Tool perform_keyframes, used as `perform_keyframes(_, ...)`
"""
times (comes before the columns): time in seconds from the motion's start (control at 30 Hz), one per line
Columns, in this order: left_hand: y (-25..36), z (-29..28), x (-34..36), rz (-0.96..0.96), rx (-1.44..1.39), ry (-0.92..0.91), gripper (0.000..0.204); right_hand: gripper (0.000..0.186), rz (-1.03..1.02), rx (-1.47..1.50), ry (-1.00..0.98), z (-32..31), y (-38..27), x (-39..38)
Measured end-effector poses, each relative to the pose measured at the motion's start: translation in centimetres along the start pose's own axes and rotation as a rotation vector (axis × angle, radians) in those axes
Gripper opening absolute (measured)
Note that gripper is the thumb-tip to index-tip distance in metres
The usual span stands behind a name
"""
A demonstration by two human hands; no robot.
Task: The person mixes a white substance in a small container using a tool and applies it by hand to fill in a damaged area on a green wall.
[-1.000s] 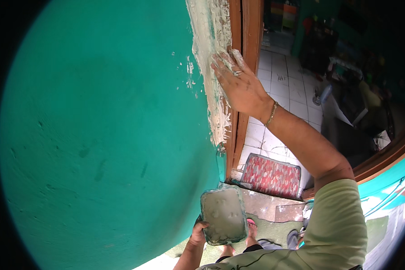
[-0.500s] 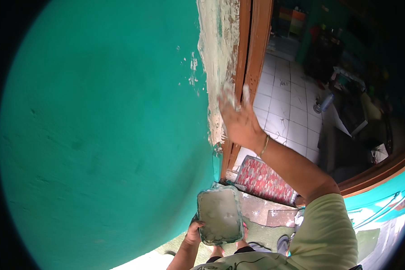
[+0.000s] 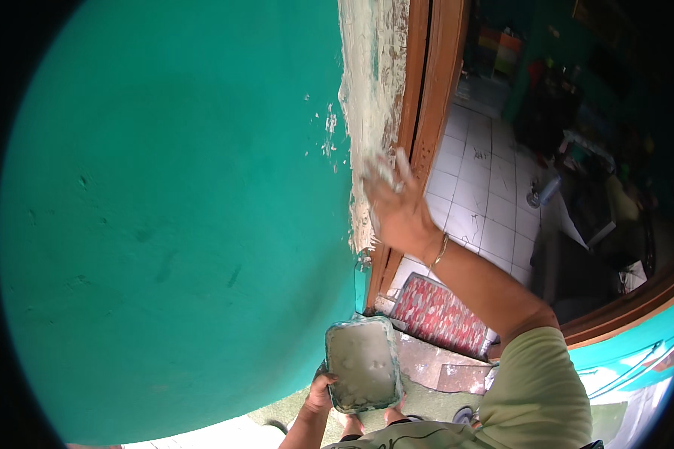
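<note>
My left hand [image 3: 321, 389] grips the left edge of a rectangular tub [image 3: 398, 352], its thumb over the rim. Pale, wet-looking filler paste [image 3: 363, 367] lies inside the tub. Higher up, my right hand [image 3: 401, 209] reaches to a rough whitish strip of filler [image 3: 373, 82] that runs down the wall beside the door frame. Its fingers are spread, coated with paste and a little blurred, and no tool shows in them. Whether the fingertips press on the strip is hard to make out.
A green wall [image 3: 180, 187] fills the left, with paste specks near the strip. The brown door frame [image 3: 433, 112] borders a doorway onto white floor tiles [image 3: 494, 187]. A red patterned mat [image 3: 442, 314] lies at the threshold. Dark furniture and a clear bottle [image 3: 550, 191] are inside.
My right hand stays at the strip, its fingers slightly shifted. The whole view has moved a little, so the strip and door frame sit further right. The left hand keeps hold of the tub.
</note>
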State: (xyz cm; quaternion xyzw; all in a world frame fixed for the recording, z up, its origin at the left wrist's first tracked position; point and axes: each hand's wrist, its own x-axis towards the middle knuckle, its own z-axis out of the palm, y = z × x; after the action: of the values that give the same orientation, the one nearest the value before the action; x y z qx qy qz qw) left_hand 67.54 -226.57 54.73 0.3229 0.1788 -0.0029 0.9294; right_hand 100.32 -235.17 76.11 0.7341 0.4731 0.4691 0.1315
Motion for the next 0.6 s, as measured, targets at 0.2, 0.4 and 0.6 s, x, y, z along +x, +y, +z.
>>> perform_keyframes(0.2,-0.1,0.6,0.1,0.002,-0.085,-0.049,0.066,0.057,0.211,0.836,0.627,-6.8,7.4,11.4)
perform_keyframes(0.4,0.5,2.1,-0.1,0.017,-0.101,-0.037,0.063,0.063,0.352,0.893,0.589,-6.5,7.8,17.1)
perform_keyframes(0.6,0.8,1.9,0.6,0.061,-0.053,-0.049,0.065,0.060,0.386,1.042,0.358,-1.8,1.3,10.2)
